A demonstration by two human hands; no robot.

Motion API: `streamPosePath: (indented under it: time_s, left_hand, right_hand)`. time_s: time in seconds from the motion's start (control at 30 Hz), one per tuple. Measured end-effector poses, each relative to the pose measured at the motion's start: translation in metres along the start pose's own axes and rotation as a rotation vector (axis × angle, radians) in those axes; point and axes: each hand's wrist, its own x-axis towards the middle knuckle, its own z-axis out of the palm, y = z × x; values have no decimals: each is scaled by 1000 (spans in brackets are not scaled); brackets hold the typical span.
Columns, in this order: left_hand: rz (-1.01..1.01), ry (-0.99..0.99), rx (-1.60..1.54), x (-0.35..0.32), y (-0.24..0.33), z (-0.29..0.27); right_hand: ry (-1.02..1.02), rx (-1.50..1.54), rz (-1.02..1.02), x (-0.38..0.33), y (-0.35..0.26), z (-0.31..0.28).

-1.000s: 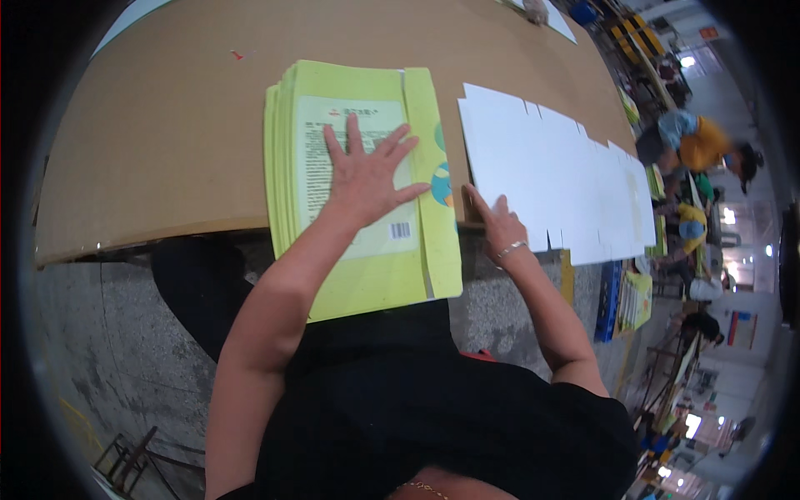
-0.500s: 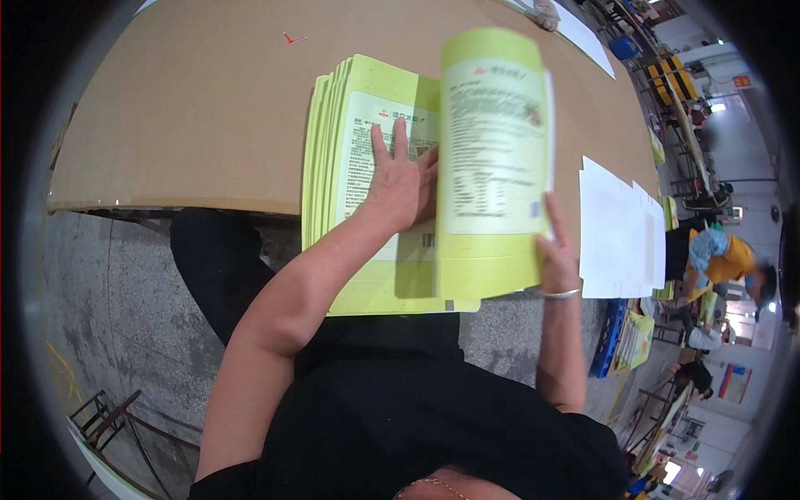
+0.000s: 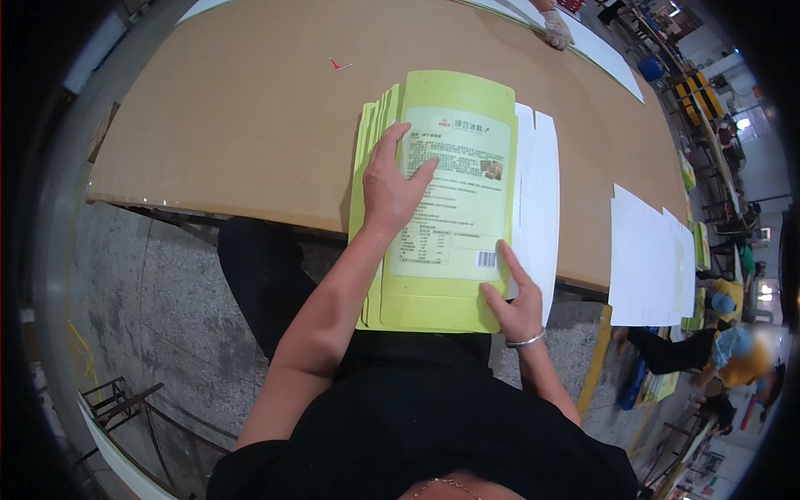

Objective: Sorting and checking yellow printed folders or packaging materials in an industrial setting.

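A light-green printed carton sheet (image 3: 442, 304) lies on top of a stack of similar flat sheets (image 3: 367, 158), across the table's near edge and over my lap. My left hand (image 3: 393, 185) rests on the sheet's left side, fingers stretched out and thumb apart. At the lower right edge, my right hand (image 3: 518, 307), with a silver bangle at its wrist, holds the sheet between thumb and fingers; some of those fingers are hidden. A white cardboard blank (image 3: 536, 183) sticks out from under the sheet's right side.
The brown table (image 3: 217, 133) carries a small red-and-white scrap (image 3: 337, 64). White blanks (image 3: 642, 258) overhang its right edge. Another person's gloved hand (image 3: 557, 32) touches white sheets at the far right. People and work tables stand further right.
The raised, curved green sheet has come down flat on the stack. My left hand has moved from the stack onto its left side. The view has shifted.
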Motion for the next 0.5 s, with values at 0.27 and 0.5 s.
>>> streamPosePath:
  time_s: [0.27,0.5]
  left_hand:
    - [262,-328,882,-2,16,36]
    - [339,-324,873,-17,-8,49]
  right_hand:
    - [-72,-144,27,5,2,19]
    - [183,-236,101,56,41,-75]
